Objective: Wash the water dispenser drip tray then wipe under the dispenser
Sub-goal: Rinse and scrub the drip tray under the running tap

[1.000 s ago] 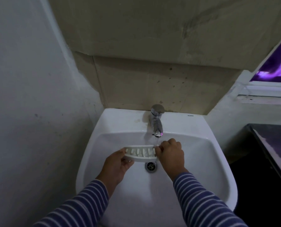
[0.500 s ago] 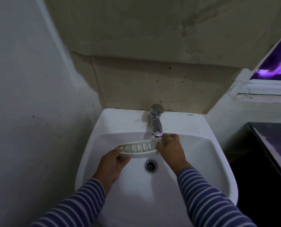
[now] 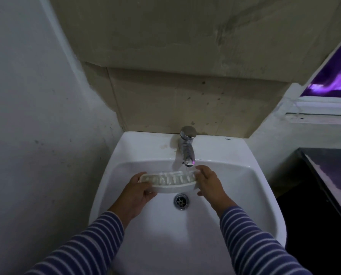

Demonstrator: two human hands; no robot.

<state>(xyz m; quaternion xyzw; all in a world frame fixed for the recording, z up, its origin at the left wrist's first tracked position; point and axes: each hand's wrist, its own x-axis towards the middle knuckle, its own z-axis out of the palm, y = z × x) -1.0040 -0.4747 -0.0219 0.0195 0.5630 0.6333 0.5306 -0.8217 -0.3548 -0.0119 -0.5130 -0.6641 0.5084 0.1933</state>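
The white slotted drip tray [image 3: 168, 180] is held level over the white sink basin [image 3: 251, 197], just above the drain [image 3: 181, 201]. My left hand [image 3: 135, 193] grips its left end, thumb under the front edge. My right hand [image 3: 209, 182] holds its right end with fingers curled over the rim. Water runs from the chrome tap [image 3: 187, 148] onto the tray's right part. The tray's slots face up.
A grey wall stands close on the left, and a stained beige wall rises behind the sink. A dark counter [image 3: 328, 187] lies to the right, with a purple-lit window [image 3: 332, 76] above it.
The tray has turned from tilted toward me to nearly level and shifted left under the stream. My right hand slid from the tray's top to its right end.
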